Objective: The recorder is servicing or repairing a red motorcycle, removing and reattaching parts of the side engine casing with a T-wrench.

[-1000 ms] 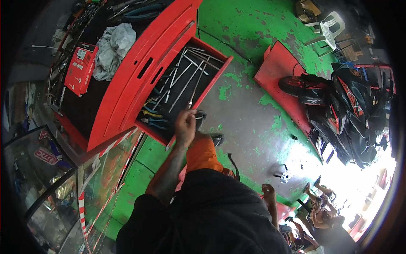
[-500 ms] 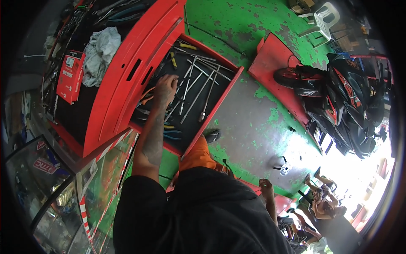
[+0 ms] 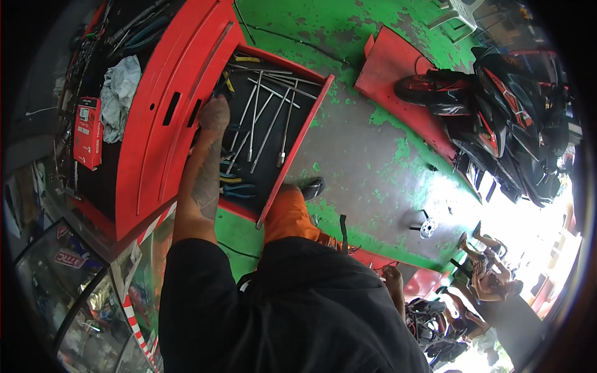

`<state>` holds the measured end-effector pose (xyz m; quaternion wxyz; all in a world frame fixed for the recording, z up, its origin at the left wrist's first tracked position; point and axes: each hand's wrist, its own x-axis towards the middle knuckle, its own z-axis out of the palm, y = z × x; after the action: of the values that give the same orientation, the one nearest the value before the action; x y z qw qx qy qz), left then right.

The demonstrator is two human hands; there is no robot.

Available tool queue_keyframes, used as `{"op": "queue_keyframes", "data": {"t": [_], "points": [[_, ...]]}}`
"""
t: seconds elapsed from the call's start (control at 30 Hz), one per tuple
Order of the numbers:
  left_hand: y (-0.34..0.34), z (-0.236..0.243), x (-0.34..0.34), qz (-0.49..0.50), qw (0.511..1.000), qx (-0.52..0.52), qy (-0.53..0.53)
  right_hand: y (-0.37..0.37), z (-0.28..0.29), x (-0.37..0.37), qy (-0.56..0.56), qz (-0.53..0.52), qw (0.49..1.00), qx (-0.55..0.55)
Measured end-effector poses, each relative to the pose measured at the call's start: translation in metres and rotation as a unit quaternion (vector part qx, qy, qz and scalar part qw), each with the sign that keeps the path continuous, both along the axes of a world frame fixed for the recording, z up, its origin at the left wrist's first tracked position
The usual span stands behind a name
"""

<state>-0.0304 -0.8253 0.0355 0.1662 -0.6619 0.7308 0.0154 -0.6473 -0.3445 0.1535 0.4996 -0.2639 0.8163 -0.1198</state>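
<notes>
My left hand (image 3: pixel 213 113) reaches into the open red drawer (image 3: pixel 295 152) along its left side, fingers curled down on something hidden beneath them. Beside it lie several long metal T-handle wrenches (image 3: pixel 270 130), with yellow-handled tools (image 3: pixel 247 59) at the far end and blue-handled pliers (image 3: pixel 237 189) at the near end. On the chest's top (image 3: pixel 155 143) are a crumpled grey rag (image 3: pixel 118 99) and a red box (image 3: pixel 87 130). My right hand (image 3: pixel 392 276) hangs low by my right hip with fingers curled; whether it holds anything is hidden.
A motorbike (image 3: pixel 510 124) stands by a red ramp (image 3: pixel 385 62) at the right. A white chair (image 3: pixel 457 15) is at the top. A glass case (image 3: pixel 62 286) borders the lower left. Other people (image 3: pixel 488 280) are at the lower right, near a metal disc (image 3: pixel 427 227).
My left hand has moved up and left from the wrench near the drawer's right wall to its left side. My right hand stays low at my side.
</notes>
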Motion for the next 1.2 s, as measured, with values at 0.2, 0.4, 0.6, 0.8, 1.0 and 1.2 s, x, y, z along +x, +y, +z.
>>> {"op": "queue_keyframes", "data": {"t": [0.2,0.4,0.6,0.8,1.0,1.2], "points": [[0.019,0.055,-0.058,0.106,0.964,-0.201,0.141,0.012,-0.001,0.004,0.012,0.041,0.999,0.026],[0.083,0.014,-0.057,0.067,0.971,0.006,0.228,-0.022,-0.009,0.001,0.006,0.044,0.999,0.026],[0.09,0.014,-0.08,0.192,0.938,-0.001,0.289,-0.041,-0.017,-0.006,0.033,0.057,0.998,0.001],[0.113,0.033,-0.096,0.239,0.903,-0.092,0.344,-0.045,-0.017,-0.009,0.052,0.072,0.996,-0.031],[0.11,0.053,-0.107,0.262,0.9,-0.121,0.328,-0.015,-0.031,-0.015,0.024,0.066,0.996,-0.058],[0.107,0.07,-0.095,0.325,0.905,-0.116,0.249,0.003,-0.035,-0.014,0.034,0.037,0.999,-0.016]]}}
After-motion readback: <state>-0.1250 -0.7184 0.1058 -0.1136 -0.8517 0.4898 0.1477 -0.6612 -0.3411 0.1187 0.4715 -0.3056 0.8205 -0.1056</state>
